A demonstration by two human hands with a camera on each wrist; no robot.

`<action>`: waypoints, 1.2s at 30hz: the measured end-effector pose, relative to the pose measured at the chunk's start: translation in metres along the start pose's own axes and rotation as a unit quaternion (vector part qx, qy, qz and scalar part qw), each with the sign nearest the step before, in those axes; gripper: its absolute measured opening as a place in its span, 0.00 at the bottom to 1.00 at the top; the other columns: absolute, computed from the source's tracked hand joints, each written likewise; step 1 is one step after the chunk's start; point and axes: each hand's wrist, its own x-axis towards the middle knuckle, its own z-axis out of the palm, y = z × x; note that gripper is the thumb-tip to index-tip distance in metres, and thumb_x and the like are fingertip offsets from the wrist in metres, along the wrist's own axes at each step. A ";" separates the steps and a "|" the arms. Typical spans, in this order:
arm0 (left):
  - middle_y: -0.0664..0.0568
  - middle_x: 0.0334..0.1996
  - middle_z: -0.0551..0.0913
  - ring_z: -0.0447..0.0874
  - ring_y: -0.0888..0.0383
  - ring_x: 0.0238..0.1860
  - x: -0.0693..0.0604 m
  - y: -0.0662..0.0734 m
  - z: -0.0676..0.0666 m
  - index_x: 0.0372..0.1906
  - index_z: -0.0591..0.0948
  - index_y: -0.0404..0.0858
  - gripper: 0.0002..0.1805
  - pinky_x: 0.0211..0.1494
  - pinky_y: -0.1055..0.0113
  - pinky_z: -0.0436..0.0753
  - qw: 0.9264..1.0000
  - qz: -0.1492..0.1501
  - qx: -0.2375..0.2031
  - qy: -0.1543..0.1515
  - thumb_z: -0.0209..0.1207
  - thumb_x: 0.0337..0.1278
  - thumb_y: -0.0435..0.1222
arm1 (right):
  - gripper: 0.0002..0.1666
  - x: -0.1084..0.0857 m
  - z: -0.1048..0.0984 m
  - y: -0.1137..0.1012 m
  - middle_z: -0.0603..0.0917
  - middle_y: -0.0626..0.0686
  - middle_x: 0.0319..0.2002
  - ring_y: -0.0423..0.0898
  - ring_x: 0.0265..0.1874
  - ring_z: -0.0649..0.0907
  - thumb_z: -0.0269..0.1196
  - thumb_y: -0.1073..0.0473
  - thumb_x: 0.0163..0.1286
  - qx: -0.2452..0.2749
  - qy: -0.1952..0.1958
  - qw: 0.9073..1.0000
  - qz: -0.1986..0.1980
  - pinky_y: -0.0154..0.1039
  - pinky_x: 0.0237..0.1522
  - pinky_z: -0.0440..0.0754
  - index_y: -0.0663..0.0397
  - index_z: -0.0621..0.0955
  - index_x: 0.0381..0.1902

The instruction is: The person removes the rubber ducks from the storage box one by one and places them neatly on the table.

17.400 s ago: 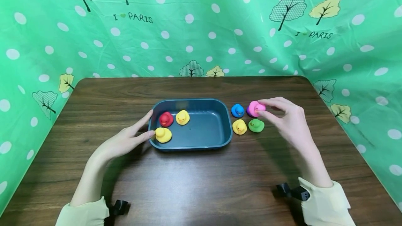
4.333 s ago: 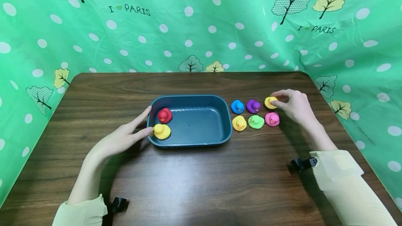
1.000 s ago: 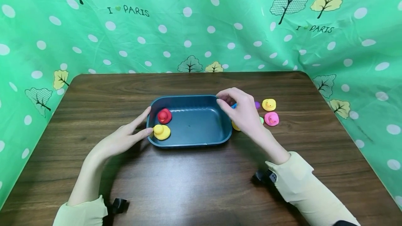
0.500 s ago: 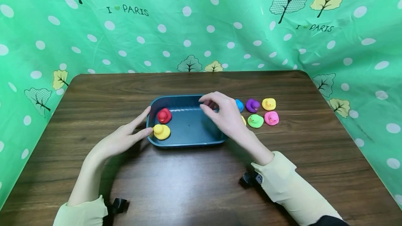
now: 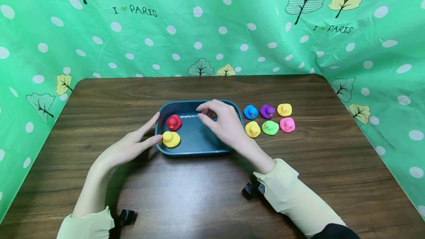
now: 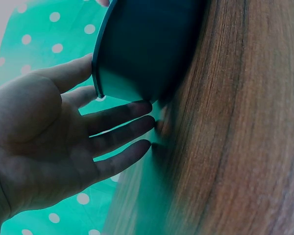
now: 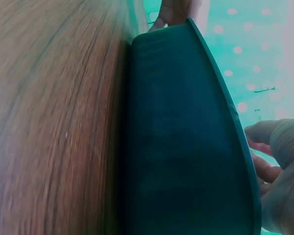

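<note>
A dark blue tray [image 5: 196, 146] holds a red rubber duck [image 5: 174, 122] and a yellow rubber duck [image 5: 171, 139] at its left end. My left hand [image 5: 134, 143] touches the tray's left end, its fingers extended; the thumb tip is beside the yellow duck. In the left wrist view, thumb and fingers lie along the tray wall [image 6: 132, 63]. Over the tray's right half hovers my right hand [image 5: 225, 123], fingers loosely bent, with nothing seen between thumb and index finger. The right wrist view shows this hand [image 7: 284, 161] beyond the tray's rim.
Right of the tray, two rows of ducks stand on the wooden table [image 5: 199, 191]: blue [image 5: 250, 112], purple [image 5: 267, 111] and yellow ducks [image 5: 284, 110] behind, yellow [image 5: 253, 129], green [image 5: 270, 127] and pink ducks [image 5: 287, 124] in front. A green curtain [image 5: 212, 28] hangs behind.
A yellow duck from the tray now stands at the back right, and the pink duck sits in the front row. My right hand released that yellow duck and moved left over the tray.
</note>
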 end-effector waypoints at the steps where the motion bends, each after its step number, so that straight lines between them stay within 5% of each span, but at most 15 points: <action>1: 0.41 0.82 0.55 0.52 0.36 0.82 0.000 0.000 0.000 0.81 0.39 0.71 0.41 0.75 0.27 0.61 1.000 -0.001 0.001 0.000 0.48 0.76 0.61 | 0.10 0.001 0.002 -0.001 0.87 0.49 0.38 0.42 0.38 0.84 0.67 0.58 0.73 0.000 -0.004 1.000 0.002 0.42 0.45 0.88 0.53 0.88 0.49; 17: 0.41 0.82 0.57 0.54 0.37 0.82 -0.001 0.000 -0.001 0.81 0.40 0.72 0.40 0.74 0.27 0.61 1.000 0.004 -0.003 -0.003 0.48 0.76 0.61 | 0.16 0.011 0.029 -0.018 0.88 0.46 0.43 0.41 0.42 0.85 0.70 0.53 0.71 -0.033 -0.086 0.996 0.016 0.38 0.46 0.85 0.47 0.87 0.54; 29: 0.42 0.82 0.57 0.54 0.37 0.82 -0.001 0.000 -0.001 0.81 0.40 0.72 0.40 0.73 0.25 0.60 1.000 0.004 -0.007 -0.006 0.48 0.76 0.61 | 0.21 0.015 0.046 -0.031 0.87 0.48 0.47 0.48 0.45 0.85 0.69 0.50 0.71 -0.056 -0.149 0.987 0.004 0.38 0.43 0.82 0.45 0.85 0.60; 36: 0.42 0.82 0.58 0.55 0.38 0.82 -0.002 0.001 0.000 0.82 0.40 0.71 0.40 0.74 0.27 0.61 1.000 0.009 -0.012 -0.004 0.48 0.77 0.60 | 0.22 0.016 0.053 -0.034 0.88 0.48 0.52 0.46 0.49 0.84 0.70 0.50 0.71 -0.076 -0.180 0.981 -0.012 0.41 0.49 0.86 0.46 0.84 0.60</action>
